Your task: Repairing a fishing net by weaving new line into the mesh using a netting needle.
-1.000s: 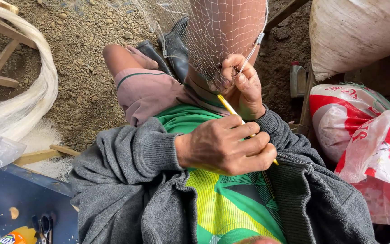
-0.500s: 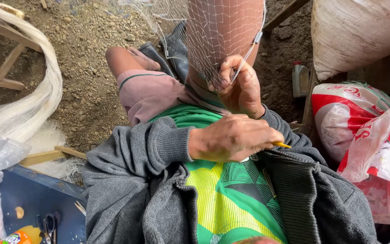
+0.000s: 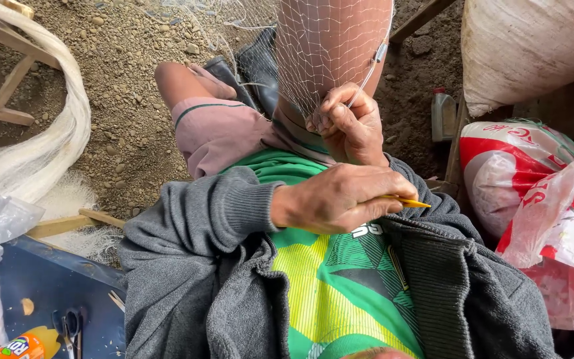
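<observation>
Head view is filled mostly by a grey cardigan (image 3: 187, 279) worn open over a green and yellow shirt (image 3: 340, 292), seen from above across the lower centre. A gravel floor (image 3: 121, 73) is shown across the upper left, and a large pale sack (image 3: 533, 46) is seen at the upper right, with red and white plastic bags (image 3: 539, 199) below it at the right edge. A fine white fishing net (image 3: 327, 46) is stretched over a raised knee at the top centre, and a thick bundle of pale netting (image 3: 41, 146) is draped over a wooden frame (image 3: 1, 100) at the far left. A blue box (image 3: 41, 286) is seen in the lower left corner, with scissors (image 3: 69, 326) lying in it. The left hand (image 3: 340, 198) is clenched around a thin yellow netting needle (image 3: 403, 200), whose tip alone is shown, poking out to the right of the knuckles. The right hand (image 3: 350, 126) is held just above, its fingers pinched on the lower edge of the net and a strand of line. The needle's long axis is laid roughly level, left to right, with its point directed right and slightly down. The pinched mesh lies above and a little left of that point, so the left hand is the nearer to the needle and the right to the net.
</observation>
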